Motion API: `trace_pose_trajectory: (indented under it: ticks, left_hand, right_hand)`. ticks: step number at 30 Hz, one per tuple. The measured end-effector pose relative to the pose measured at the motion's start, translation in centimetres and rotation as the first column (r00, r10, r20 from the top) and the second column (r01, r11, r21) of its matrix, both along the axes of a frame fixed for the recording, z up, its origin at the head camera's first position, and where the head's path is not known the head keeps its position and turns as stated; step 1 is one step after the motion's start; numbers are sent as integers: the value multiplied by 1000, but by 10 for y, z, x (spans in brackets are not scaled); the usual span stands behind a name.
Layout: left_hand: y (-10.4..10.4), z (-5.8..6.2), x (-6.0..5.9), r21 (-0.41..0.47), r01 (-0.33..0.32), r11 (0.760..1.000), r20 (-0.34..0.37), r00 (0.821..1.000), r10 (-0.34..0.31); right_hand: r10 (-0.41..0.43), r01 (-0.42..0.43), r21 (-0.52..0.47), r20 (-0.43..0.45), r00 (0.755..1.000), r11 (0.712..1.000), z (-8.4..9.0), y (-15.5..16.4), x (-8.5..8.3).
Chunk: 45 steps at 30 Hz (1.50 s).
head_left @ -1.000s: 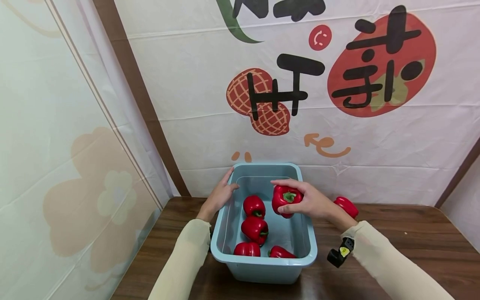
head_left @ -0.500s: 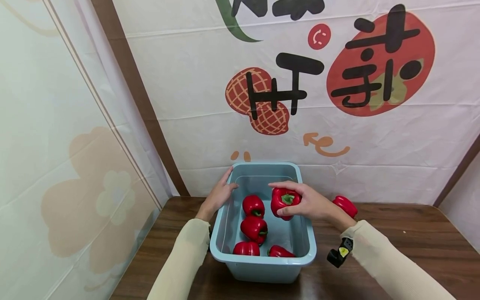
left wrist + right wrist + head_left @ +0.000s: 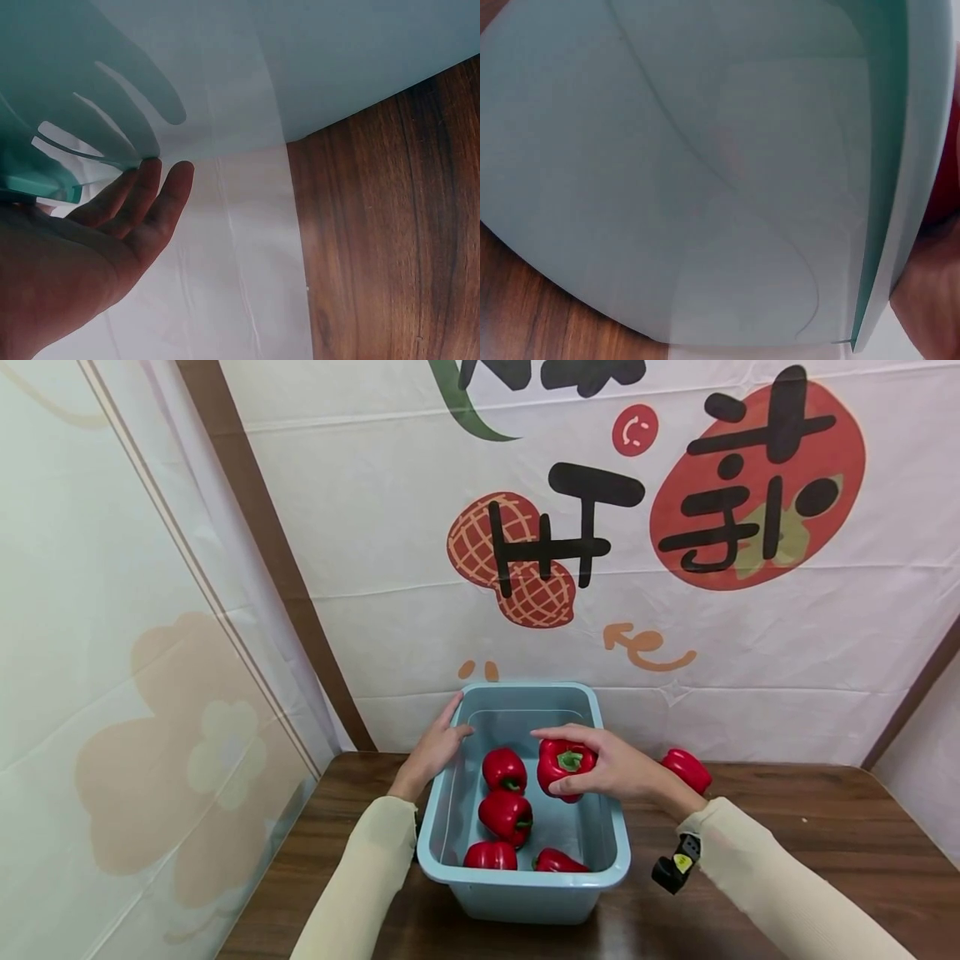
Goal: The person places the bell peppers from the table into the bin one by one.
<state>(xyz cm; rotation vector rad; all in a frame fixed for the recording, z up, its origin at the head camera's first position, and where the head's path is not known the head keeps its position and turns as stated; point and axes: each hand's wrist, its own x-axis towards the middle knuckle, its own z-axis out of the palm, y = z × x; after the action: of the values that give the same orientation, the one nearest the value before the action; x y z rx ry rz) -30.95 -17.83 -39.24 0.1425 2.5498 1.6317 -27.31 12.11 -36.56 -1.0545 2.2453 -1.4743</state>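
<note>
A light blue plastic bin (image 3: 536, 897) stands on the wooden table. My left hand (image 3: 435, 752) grips its left rim near the far corner, thumb over the rim and fingers outside; in the left wrist view, the fingers (image 3: 176, 191) lie by the outer wall. Above the bin's right half, my right hand (image 3: 611, 764) holds a red bell pepper (image 3: 551, 766) between thumb and fingers, green stem facing me. Inside the bin lie more red bell peppers: two in a row on the left (image 3: 504, 770), and two near the front wall, partly hidden by the rim.
Another red bell pepper (image 3: 687, 768) lies on the table (image 3: 787, 852), right of the bin and behind my right forearm. A printed white cloth (image 3: 405, 610) hangs close behind the bin. A second cloth hangs on the left (image 3: 45, 710).
The bell pepper in my right hand has come slightly lower and a little left over the bin. My left hand stays on the rim. The head view has shifted slightly.
</note>
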Motion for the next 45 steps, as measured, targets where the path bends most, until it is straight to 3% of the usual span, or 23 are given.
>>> trace_pose_trajectory:
  ticks: [19,45]
  left_hand:
    - [-1,0,1,-21,-10,1000,-5,1000,10]
    - [0,1,0,-29,-5,1000,2,1000,5]
  right_hand:
    - [-1,3,39,-51,999,999,-1,-1,0]
    - [12,-9,56,-53,999,998,-1,-2,0]
